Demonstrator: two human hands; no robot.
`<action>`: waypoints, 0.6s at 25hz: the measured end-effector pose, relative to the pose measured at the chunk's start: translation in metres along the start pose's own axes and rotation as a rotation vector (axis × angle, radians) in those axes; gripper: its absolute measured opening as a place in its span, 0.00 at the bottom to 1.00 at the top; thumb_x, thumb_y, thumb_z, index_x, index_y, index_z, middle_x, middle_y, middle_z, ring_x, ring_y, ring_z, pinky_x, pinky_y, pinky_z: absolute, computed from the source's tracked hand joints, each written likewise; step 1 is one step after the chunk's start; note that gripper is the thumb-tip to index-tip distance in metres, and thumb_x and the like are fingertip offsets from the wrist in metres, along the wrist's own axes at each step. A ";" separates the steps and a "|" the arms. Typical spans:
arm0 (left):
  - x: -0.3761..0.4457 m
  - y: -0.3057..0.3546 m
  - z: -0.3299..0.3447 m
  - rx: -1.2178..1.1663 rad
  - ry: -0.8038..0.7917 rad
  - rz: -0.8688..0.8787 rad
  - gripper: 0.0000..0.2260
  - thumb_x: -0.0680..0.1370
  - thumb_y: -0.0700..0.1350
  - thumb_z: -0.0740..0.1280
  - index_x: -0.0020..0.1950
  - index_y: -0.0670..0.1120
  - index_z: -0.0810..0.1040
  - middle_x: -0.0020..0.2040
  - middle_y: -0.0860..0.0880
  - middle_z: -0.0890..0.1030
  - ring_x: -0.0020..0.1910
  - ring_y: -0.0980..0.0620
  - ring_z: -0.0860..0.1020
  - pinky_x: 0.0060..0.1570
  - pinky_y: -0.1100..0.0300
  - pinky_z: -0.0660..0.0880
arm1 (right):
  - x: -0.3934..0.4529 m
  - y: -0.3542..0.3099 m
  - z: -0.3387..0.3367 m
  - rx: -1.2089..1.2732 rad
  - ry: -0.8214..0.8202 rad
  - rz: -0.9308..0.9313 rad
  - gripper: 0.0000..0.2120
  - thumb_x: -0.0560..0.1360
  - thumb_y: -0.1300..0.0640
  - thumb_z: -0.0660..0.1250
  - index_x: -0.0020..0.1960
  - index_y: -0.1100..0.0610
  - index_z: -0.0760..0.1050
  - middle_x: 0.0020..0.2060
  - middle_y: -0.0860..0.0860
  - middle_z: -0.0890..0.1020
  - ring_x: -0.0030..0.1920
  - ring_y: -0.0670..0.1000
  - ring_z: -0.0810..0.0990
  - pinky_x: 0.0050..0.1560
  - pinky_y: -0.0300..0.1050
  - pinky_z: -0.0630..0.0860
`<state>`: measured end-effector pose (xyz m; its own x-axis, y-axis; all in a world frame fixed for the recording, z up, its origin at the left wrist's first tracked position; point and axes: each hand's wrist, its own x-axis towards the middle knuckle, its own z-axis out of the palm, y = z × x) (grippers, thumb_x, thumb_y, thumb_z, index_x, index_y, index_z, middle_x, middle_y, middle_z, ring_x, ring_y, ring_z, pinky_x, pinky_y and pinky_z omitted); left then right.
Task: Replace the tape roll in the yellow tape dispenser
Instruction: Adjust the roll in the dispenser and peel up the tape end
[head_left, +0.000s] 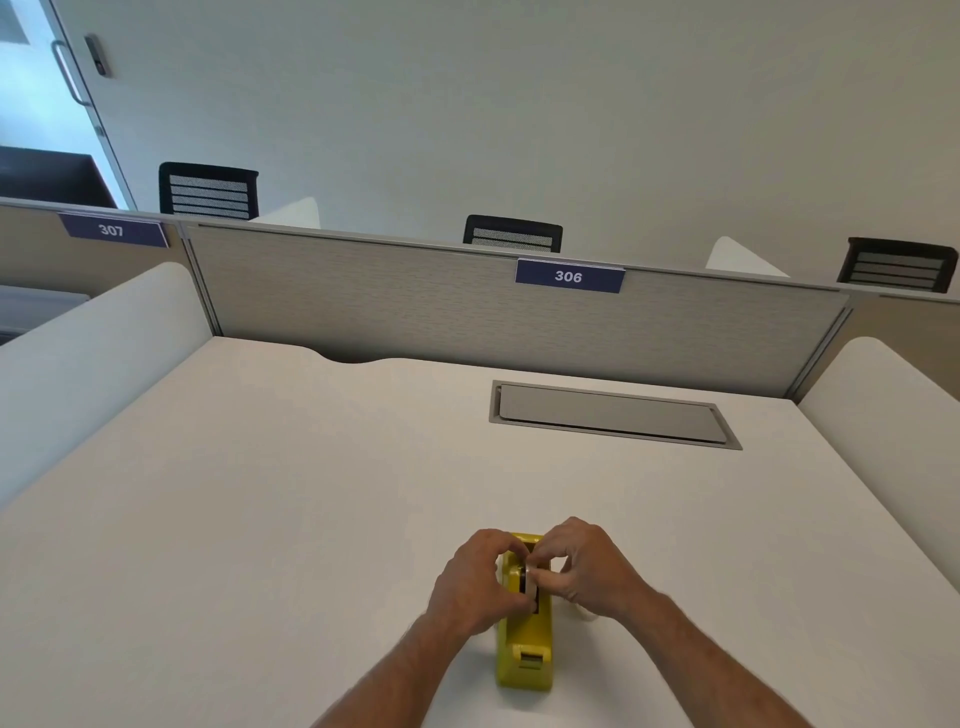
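Yellow tape dispenser (524, 644) standing on the white worktop (260, 493), near edge. Left hand (480, 582) and right hand (582, 566), each grip pinching the tape roll (530, 579) over the slot. Best keeping the roll upright, pressing evenly, steadying the base.

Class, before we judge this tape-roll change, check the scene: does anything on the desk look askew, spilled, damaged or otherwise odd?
Nothing stands out. The yellow tape dispenser sits flat on the white desk, and the left hand and right hand both pinch the tape roll at its cradle. The grey cable hatch lies closed.
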<state>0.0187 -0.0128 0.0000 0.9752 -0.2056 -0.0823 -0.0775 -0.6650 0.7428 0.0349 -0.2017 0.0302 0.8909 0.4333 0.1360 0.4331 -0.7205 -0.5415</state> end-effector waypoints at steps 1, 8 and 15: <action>0.000 0.000 0.000 -0.006 0.002 0.001 0.25 0.61 0.58 0.80 0.54 0.64 0.74 0.58 0.66 0.70 0.55 0.59 0.74 0.51 0.61 0.77 | -0.001 0.000 0.000 0.004 -0.005 0.005 0.06 0.68 0.50 0.73 0.45 0.47 0.85 0.40 0.40 0.85 0.47 0.44 0.77 0.42 0.42 0.78; 0.000 0.001 0.000 -0.019 -0.006 -0.017 0.25 0.61 0.57 0.80 0.52 0.65 0.74 0.58 0.66 0.70 0.55 0.58 0.74 0.51 0.62 0.77 | -0.002 0.002 0.002 0.007 -0.017 0.014 0.07 0.70 0.50 0.73 0.48 0.46 0.86 0.44 0.41 0.85 0.49 0.44 0.77 0.44 0.42 0.78; 0.000 0.001 0.000 -0.017 -0.005 -0.017 0.25 0.61 0.57 0.80 0.54 0.64 0.75 0.59 0.65 0.70 0.55 0.59 0.74 0.51 0.63 0.77 | 0.000 0.006 0.002 -0.012 -0.039 0.034 0.08 0.70 0.48 0.73 0.49 0.45 0.85 0.44 0.39 0.85 0.49 0.42 0.77 0.44 0.39 0.78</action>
<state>0.0185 -0.0134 0.0007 0.9751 -0.1986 -0.0983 -0.0578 -0.6561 0.7524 0.0370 -0.2049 0.0251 0.8992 0.4292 0.0855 0.4047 -0.7412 -0.5356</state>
